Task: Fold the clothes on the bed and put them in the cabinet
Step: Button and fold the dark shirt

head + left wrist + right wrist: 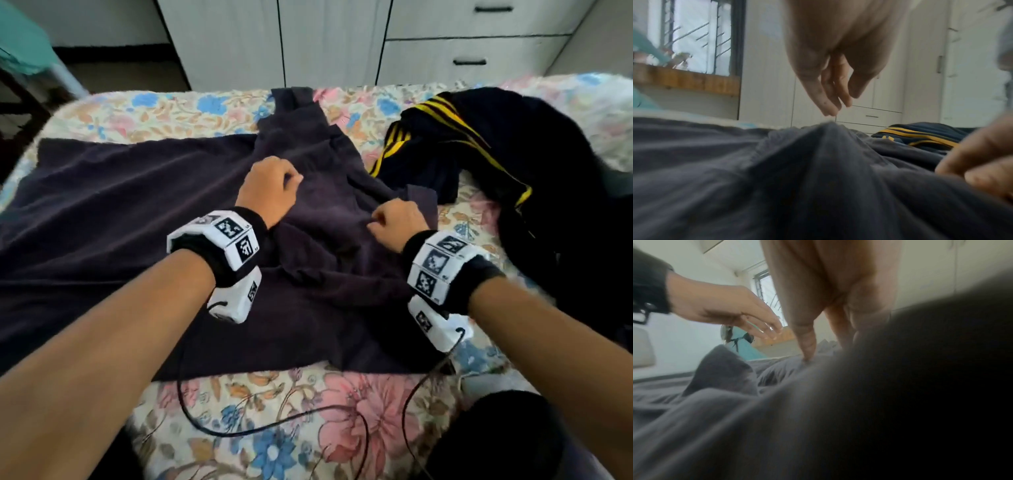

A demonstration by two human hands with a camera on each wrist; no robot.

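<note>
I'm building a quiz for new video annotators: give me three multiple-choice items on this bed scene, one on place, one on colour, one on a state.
1. Where does the black garment lie relative to the dark purple garment?
A. to its right
B. under it
C. on the floor

2. What colour are the black garment's stripes?
A. white
B. yellow
C. red

3. What is the left hand doing?
A. holding a hanger
B. opening a cabinet drawer
C. hanging above the purple cloth with loosely curled fingers

Answers:
1 A: the head view shows it bunched on the floral bedspread to the right.
2 B: yellow bands show in the head and left wrist views.
3 C: the left wrist view shows its fingertips just clear of a cloth ridge.
</note>
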